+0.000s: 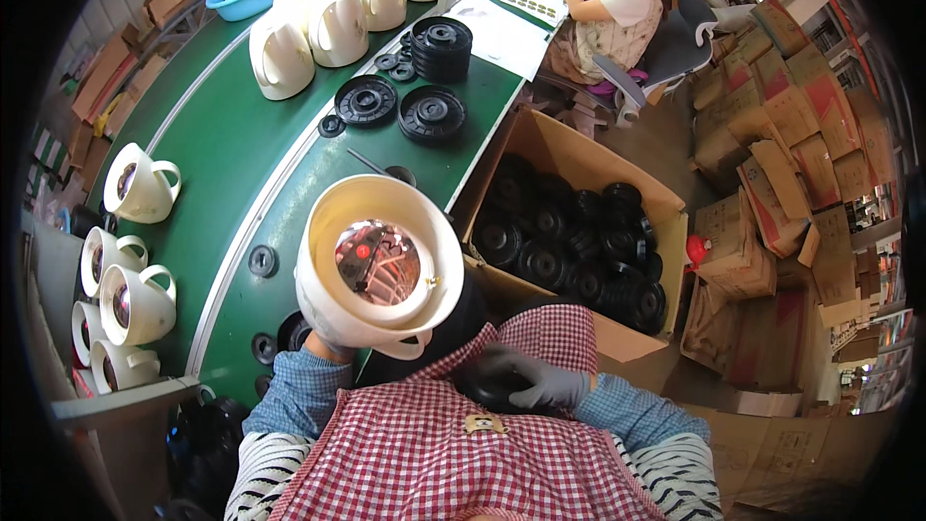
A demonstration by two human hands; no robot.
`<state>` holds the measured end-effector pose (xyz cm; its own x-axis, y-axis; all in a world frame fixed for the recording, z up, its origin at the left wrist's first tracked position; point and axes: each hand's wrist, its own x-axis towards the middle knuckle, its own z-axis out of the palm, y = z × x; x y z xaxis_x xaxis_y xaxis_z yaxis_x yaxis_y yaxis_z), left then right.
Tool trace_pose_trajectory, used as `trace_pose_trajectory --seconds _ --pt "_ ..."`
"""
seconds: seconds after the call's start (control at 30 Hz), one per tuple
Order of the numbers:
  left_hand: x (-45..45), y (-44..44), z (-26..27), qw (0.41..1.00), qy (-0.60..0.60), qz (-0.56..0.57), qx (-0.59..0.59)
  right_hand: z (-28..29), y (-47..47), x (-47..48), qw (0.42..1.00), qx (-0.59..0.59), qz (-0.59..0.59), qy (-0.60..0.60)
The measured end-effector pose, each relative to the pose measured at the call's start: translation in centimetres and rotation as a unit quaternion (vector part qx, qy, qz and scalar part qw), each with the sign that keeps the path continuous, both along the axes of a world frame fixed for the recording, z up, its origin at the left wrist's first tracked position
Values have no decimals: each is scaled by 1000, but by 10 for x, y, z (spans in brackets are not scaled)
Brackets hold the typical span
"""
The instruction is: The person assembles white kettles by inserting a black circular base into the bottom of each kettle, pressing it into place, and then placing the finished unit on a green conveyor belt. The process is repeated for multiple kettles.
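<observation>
A cream plastic jug body [311, 275] with a side handle is tilted up towards me, its open end showing a shiny, copper-tinted mirrored round surface [377, 262] inside. My left hand [334, 349] holds this jug from behind and below; most of the hand is hidden by it. On my lap, my gloved right hand [542, 380] grips a black round plastic part [486, 385], partly hidden by the fingers and blurred. Beyond the jug, black round plastic bases [432, 113] lie on the green bench [239, 134], with a stack of similar bases [440, 51] behind them.
Cream jugs [281, 54] stand at the far side, and several others [139, 304] lie on the left. A cardboard box [593, 159] of black parts stands right of the bench. A blue basin [249, 3], a seated co-worker [615, 29] and stacked cartons [788, 108] are farther off.
</observation>
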<state>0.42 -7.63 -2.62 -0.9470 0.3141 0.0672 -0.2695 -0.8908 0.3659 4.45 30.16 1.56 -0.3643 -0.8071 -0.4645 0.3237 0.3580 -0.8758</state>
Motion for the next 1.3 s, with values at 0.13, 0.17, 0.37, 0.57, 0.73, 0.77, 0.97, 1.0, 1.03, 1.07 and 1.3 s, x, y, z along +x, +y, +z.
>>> trace_pose_trajectory --seconds 0.13,0.17,0.37,0.57,0.73,0.77,0.97,1.0,1.03,1.07,1.3 --pt "4 13 2 999 7 45 27 34 -25 -1 988 19 117 -96" --pt "7 13 3 998 6 52 26 47 -27 -3 983 32 139 -113" --pt "20 25 7 996 3 22 82 45 -6 21 995 -27 73 -59" --pt "31 36 11 991 -13 -70 113 55 33 9 908 -341 -240 44" --pt "38 53 15 974 -42 -181 130 100 7 -28 808 -363 -241 397" --pt "39 58 15 970 -47 -195 135 97 4 -31 804 -339 -236 427" --pt "41 72 6 956 -81 -234 155 72 2 -29 806 -271 -242 468" --pt "40 73 5 954 -90 -239 157 71 3 -30 804 -263 -242 475" --pt "38 74 4 952 -98 -244 160 70 4 -31 803 -255 -242 482" --pt "37 75 4 949 -107 -249 162 68 4 -31 802 -245 -238 490" --pt "31 87 31 952 -142 -220 -160 69 7 -27 793 -206 -244 519"
